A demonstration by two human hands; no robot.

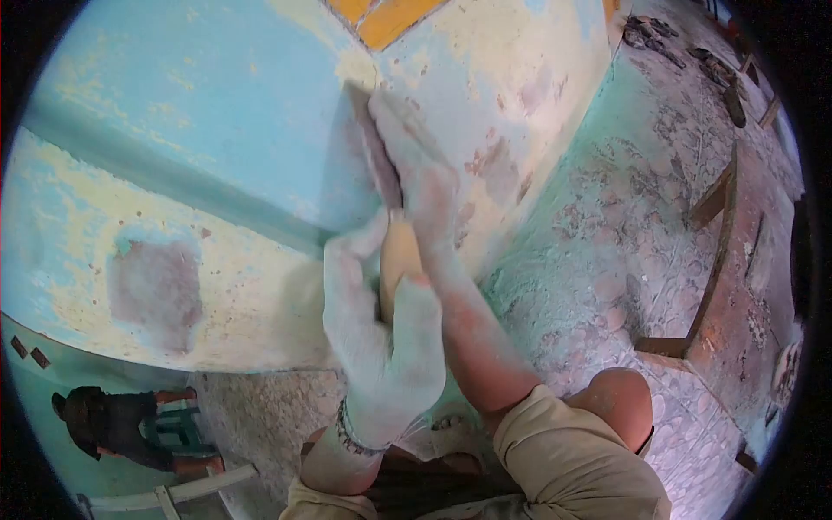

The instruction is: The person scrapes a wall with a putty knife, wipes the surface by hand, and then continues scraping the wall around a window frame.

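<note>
My left hand [381,338], coated in pale dust and with a bracelet at the wrist, is closed around the wooden handle [400,251] of a scraper. The scraper's dark blade [374,156] points up and rests against the painted wall [260,130], where pale blue and cream paint is worn in patches. Along the blade's right side lies my right hand [420,169], also dusty, its fingers stretched out straight and touching the blade. Its thumb is hidden. A yellow-orange shape [390,22] is on the wall above the blade tip.
Dusty patterned floor [598,243] spreads to the right, with a worn wooden piece [728,286] standing on it. Dark cloth-like items [650,36] lie at the far right. Another person [108,425] bends over a green object [173,432] at lower left, beside a pale frame [165,496].
</note>
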